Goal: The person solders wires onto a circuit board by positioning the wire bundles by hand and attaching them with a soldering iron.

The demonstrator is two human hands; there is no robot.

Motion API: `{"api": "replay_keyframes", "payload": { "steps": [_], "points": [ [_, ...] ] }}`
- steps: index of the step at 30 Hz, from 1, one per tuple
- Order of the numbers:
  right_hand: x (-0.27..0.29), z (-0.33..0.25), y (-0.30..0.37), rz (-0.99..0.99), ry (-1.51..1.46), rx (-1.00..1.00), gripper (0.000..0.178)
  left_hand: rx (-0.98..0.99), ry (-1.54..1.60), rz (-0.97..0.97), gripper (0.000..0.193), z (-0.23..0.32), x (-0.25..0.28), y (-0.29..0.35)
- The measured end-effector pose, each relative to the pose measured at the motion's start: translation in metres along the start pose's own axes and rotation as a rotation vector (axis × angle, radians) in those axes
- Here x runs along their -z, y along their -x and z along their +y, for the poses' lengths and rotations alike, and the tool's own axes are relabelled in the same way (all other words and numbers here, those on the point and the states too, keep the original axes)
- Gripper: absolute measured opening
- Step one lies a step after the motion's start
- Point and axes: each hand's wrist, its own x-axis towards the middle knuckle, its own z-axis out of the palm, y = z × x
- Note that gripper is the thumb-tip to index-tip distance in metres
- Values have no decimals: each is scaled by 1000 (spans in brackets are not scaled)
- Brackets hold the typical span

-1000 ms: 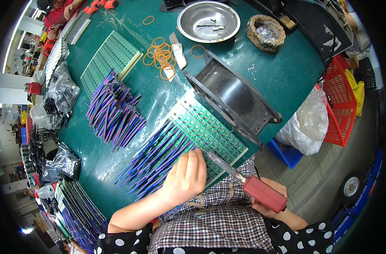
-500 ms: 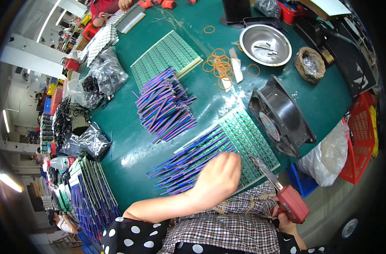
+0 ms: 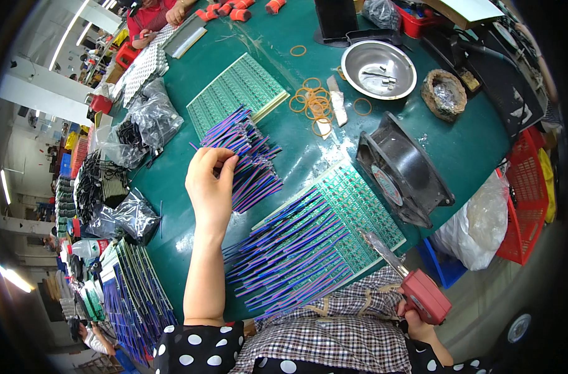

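My left hand is over the left side of a heap of short purple, blue and black wires, its thumb and fingertips pinched together. What lies between them is too small to make out. My right hand grips the handle of a red soldering gun, low on the right. The gun's tip points at a green circuit board panel on the near edge of the table. Rows of wires lie across that panel's left part, their loose ends hanging out to the left.
Behind the heap lies a stack of bare green panels. Rubber bands, a metal bowl, a rough stone-like dish and a black fan stand to the right. Wired panels are at left. A co-worker's hand is at the far edge.
My left hand has swung from the near panel up and left to the wire heap. More of the wired rows now shows. My right hand and the soldering gun have barely moved.
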Motion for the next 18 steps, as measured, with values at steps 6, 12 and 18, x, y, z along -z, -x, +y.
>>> {"api": "replay_keyframes", "payload": {
  "steps": [6, 12, 18],
  "points": [
    [5, 3, 5, 10, 266, 10, 54, -38, 23, 63, 5, -9, 1, 4],
    [7, 1, 4, -2, 417, 32, 42, -348, 208, -419, 17, 89, 1, 55],
    [6, -3, 6, 12, 467, 23, 46, -619, -36, -470, 30, 94, -29, 98]
  ]
}}
